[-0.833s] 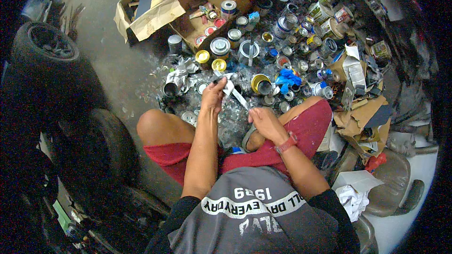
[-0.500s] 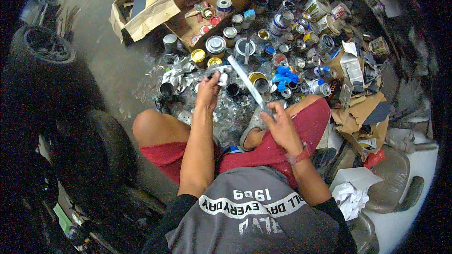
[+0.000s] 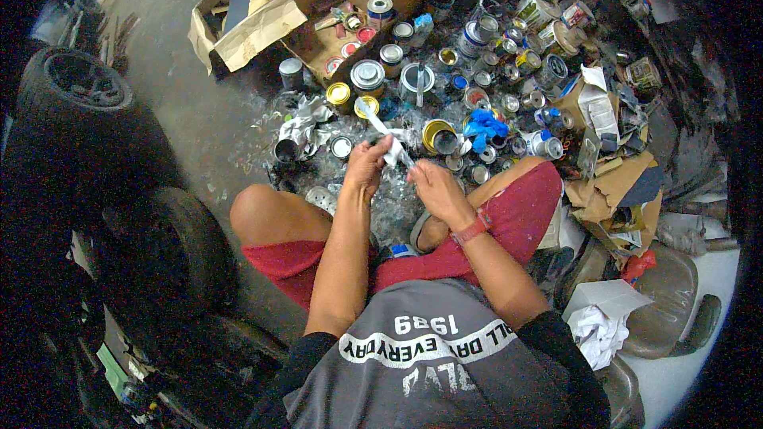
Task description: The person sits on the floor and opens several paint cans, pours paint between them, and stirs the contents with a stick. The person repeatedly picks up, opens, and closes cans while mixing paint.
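A long, flat, whitish stirring stick [image 3: 372, 116] slants away to the far left in front of me, over the paint-stained floor. My right hand [image 3: 437, 189] is closed around its near end. My left hand [image 3: 367, 167] is closed on a crumpled white rag [image 3: 393, 154], which it presses against the stick's middle. Whether it is cloth or paper I cannot tell. Beyond the stick's far tip stand a yellow-rimmed paint can [image 3: 366, 106] and a larger lidded can [image 3: 367, 75]. Another can [image 3: 417, 78] has an upright stick in it.
Several paint cans crowd the floor ahead and to the right, around a blue glove [image 3: 485, 129]. Cardboard boxes [image 3: 254, 40] stand at the far left. A tyre [image 3: 87, 91] is on the left. Torn cardboard [image 3: 612, 195] and brown chairs [image 3: 664, 310] lie right.
My right hand has moved left with the stick, toward my left hand. The rag, earlier held apart from the stick, now touches it.
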`<state>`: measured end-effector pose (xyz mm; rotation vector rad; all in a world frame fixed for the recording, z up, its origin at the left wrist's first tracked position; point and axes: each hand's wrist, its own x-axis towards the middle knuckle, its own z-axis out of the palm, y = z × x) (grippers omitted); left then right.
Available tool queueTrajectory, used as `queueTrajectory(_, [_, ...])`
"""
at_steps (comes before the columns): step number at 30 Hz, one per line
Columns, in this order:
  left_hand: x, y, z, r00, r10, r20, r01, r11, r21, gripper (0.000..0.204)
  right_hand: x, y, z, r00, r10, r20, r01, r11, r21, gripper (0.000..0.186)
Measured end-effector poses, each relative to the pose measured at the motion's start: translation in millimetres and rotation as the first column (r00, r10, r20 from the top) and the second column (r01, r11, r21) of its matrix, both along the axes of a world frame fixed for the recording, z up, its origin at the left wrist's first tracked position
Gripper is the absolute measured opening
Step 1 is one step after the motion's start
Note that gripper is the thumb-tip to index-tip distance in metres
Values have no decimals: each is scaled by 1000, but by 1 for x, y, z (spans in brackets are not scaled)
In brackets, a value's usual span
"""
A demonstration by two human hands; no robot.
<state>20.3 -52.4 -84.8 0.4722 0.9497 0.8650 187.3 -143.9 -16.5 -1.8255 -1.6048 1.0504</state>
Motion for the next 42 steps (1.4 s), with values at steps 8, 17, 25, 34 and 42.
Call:
queueTrajectory(8, [-8, 9, -13, 999, -11, -52, 9, 999, -38, 23, 12, -20, 19, 997, -43, -62, 36, 992, -118, 34])
queueTrajectory(17, [-43, 30, -46, 956, 292, 34, -287, 951, -113, 27, 10, -41, 36, 994, 90, -64, -97, 989, -111, 34])
queueTrajectory(25, [-21, 13, -2, 970, 237, -48, -234, 971, 53, 38, 26, -27, 43, 878, -295, -377, 276, 955, -103, 31])
queueTrajectory(34, [8, -3, 10, 938, 263, 224, -276, 961, 27, 48, -48, 42, -50, 826, -336, -452, 282, 942, -185, 36])
queueTrajectory(42, [-13, -6, -10, 951, 226, -209, -218, 974, 63, 40, -53, 35, -51, 929, -192, -318, 138, 973, -184, 38])
